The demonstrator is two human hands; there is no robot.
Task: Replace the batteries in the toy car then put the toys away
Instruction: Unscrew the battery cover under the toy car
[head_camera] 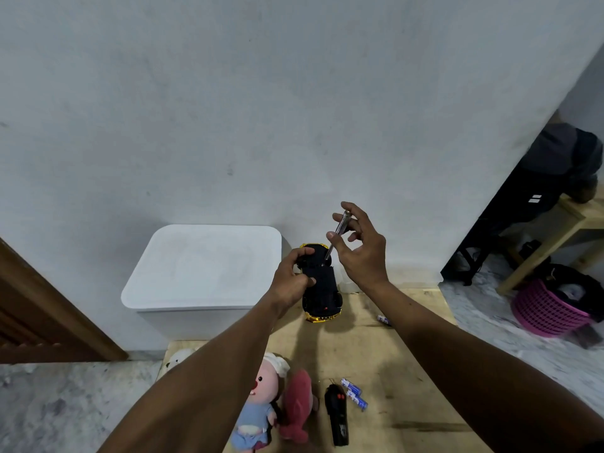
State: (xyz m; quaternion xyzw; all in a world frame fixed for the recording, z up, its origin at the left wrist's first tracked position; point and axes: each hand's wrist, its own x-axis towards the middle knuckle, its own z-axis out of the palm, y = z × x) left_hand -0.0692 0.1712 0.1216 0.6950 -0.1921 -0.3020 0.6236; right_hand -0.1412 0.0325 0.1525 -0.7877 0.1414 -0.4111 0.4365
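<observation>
Head view: left hand (292, 280) grips the toy car (320, 282), flipped underside-up, held above the wooden table (408, 371). Right hand (359, 246) pinches a screwdriver (335, 236) between thumb and fingertips, other fingers spread, tip on the car's underside. Looks like the battery-cover screw step. Keep the shaft square to the screw, press down while turning, brace the car firmly. Blue batteries (354, 393) sit beside the black remote (337, 415); plush toys (271, 407) to their left, white lidded bin (202, 269) behind.

The left forearm hides most of a white plush toy (177, 358); the blue-dressed pink doll's (258, 407) feet seem cropped by the bottom edge.
</observation>
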